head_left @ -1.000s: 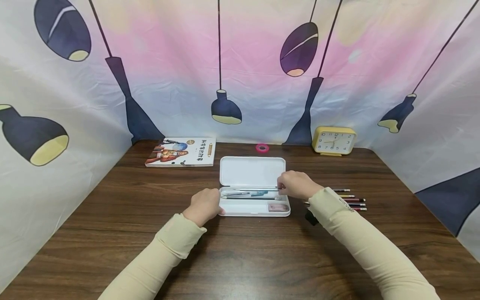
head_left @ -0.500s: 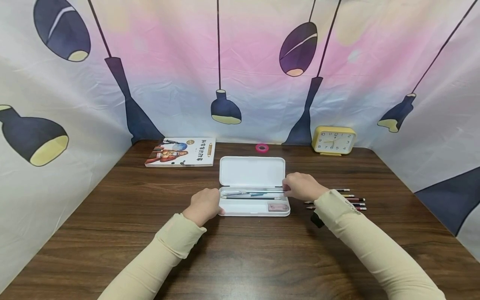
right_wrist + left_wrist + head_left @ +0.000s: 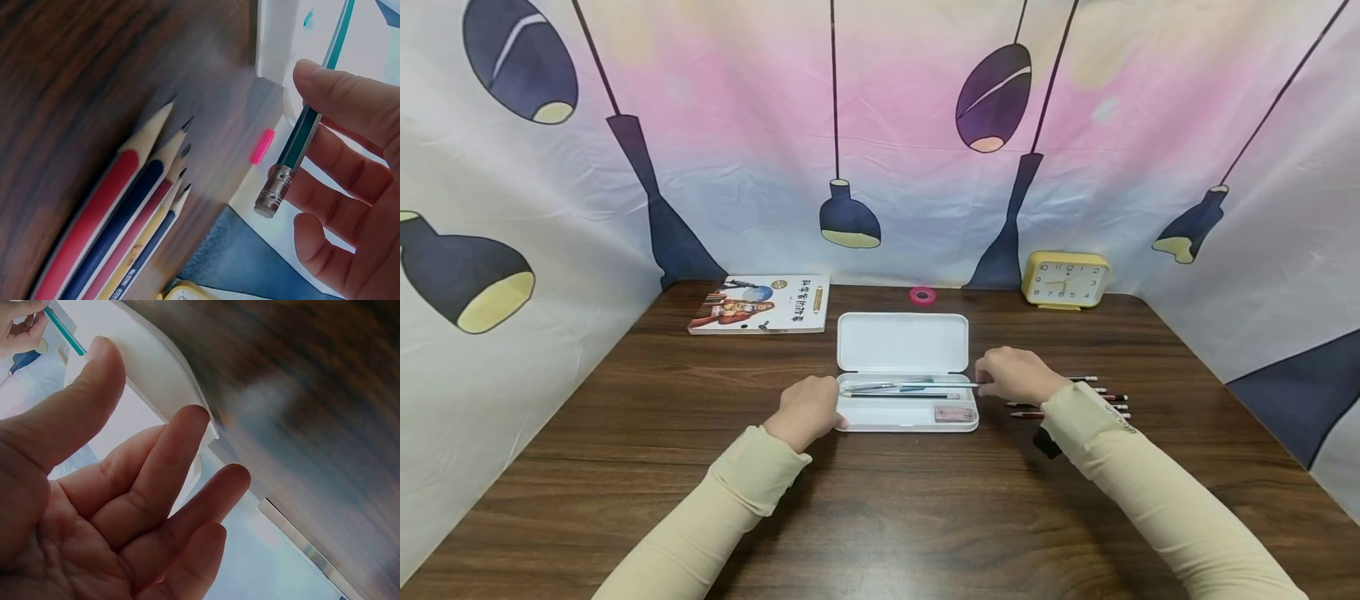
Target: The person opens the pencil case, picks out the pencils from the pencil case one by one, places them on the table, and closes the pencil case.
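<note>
A white pencil case (image 3: 887,415) lies with its lid up on the table. My left hand (image 3: 805,410) holds its left end with the thumb at the front corner; in the left wrist view the other fingers are loosely bent. At the case's right end my right hand (image 3: 1018,375) pinches a teal pencil (image 3: 300,134) between thumb and fingers, near its eraser end. The pencil lies across the rear compartment, pointing left. A dark pencil (image 3: 898,396) and other slim items lie in that compartment. A pink eraser-like block (image 3: 953,414) sits at the front right.
Several pencils (image 3: 134,187) lie on the table right of the case, partly under my right forearm. Behind the case are a book (image 3: 760,304), a pink ring-shaped roll (image 3: 922,296) and a yellow clock (image 3: 1066,280). A printed curtain closes off the back.
My right hand has moved right, from over the case's right end to just beyond it, drawing the teal pencil along. My left hand stays at the left end.
</note>
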Available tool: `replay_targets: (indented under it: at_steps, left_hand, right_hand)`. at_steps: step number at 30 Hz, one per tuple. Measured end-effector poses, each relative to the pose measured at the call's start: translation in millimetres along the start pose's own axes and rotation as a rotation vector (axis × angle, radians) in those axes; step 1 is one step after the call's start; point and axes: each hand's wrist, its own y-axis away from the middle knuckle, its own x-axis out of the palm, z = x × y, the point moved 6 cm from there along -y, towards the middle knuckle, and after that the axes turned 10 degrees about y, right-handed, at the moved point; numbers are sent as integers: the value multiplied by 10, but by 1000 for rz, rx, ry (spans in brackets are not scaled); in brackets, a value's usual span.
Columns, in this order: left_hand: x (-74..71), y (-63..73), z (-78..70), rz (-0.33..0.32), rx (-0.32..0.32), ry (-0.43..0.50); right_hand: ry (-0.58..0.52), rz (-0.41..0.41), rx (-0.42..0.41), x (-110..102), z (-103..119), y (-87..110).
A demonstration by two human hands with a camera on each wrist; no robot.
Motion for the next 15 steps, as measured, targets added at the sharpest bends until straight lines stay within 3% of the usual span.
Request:
replay_targets:
  at_steps: [6, 15]
  left_hand:
    - [8, -3, 13, 4, -2, -3]
    - [10, -8, 12, 6, -8, -9]
  right_hand:
    - [-13, 14, 10, 27, -34, 55]
    - [-41, -28, 0, 31, -114, 190]
